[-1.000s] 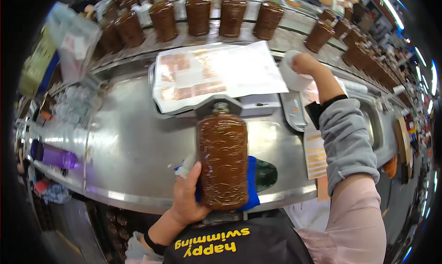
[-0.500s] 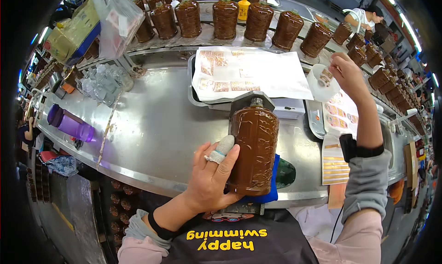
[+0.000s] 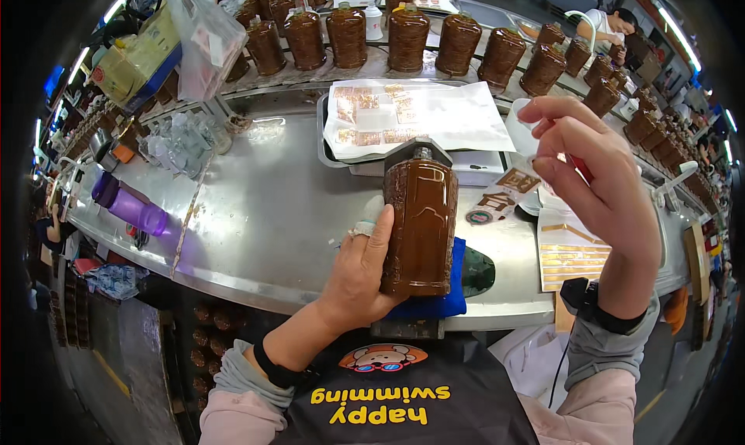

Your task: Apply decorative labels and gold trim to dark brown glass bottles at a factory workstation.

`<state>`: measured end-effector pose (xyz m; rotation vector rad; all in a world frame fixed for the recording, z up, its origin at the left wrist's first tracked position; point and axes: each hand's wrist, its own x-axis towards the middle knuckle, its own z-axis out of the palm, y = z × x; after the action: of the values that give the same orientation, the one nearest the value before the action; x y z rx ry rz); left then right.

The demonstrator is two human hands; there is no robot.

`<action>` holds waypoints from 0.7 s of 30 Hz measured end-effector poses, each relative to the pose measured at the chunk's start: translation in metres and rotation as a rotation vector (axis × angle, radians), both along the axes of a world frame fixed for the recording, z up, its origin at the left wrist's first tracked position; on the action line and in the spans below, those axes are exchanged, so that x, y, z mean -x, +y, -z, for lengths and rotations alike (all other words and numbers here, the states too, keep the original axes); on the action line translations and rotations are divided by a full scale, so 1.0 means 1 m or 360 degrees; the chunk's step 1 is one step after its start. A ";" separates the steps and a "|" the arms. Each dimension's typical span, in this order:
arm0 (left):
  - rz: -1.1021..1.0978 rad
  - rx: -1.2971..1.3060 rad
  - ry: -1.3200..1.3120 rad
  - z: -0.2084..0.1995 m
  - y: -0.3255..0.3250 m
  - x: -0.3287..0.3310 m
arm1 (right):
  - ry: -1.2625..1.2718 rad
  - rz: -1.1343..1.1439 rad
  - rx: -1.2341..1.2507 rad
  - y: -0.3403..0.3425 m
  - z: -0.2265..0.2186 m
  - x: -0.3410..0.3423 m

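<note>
A glossy brown bottle (image 3: 421,232) stands tilted at the bench's near edge, its smooth panel facing me. My left hand (image 3: 353,270) is closed round its left side, with a whitish finger cover on one finger. Behind the bottle's lower part shows a blue cloth (image 3: 458,270). To the right, my raised right hand (image 3: 594,169) pinches the upper corner of a thin label (image 3: 500,198) with brown and gold print. The label hangs in the air, apart from the bottle. Partly hidden behind that hand is a white bowl (image 3: 520,131).
A tray with white label sheets (image 3: 434,115) lies beyond the bottle. Gold strips (image 3: 574,259) lie on paper at right. Several brown bottles (image 3: 408,40) line the far conveyor. A purple drinking bottle (image 3: 132,204) and clear plastic pieces (image 3: 182,142) are at left.
My right hand has come out of the white bowl toward me, lifting the label with it. The held bottle has turned from its embossed side to a smooth panel. The far bottles have shifted.
</note>
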<state>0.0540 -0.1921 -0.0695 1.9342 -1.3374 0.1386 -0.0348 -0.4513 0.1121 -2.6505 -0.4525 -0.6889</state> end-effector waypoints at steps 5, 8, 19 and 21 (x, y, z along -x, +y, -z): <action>0.0166 -0.0066 0.0318 -0.013 0.010 -0.005 | 0.0261 -0.0168 -0.0121 0.011 -0.015 0.002; 0.0467 0.0326 0.1158 -0.024 0.002 -0.003 | 0.0350 -0.0206 -0.0283 0.016 0.006 -0.016; -0.0076 0.0348 0.1036 -0.007 -0.034 -0.005 | 0.0315 -0.0018 -0.0726 0.017 0.112 -0.062; -0.0055 0.0378 0.1092 -0.006 -0.033 -0.004 | 0.0313 -0.0016 -0.0748 0.016 0.115 -0.061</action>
<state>0.0582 -0.2249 -0.0636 1.5890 -0.7873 -0.3135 0.0265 -0.4355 -0.0030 -2.2384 -0.2148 -0.4560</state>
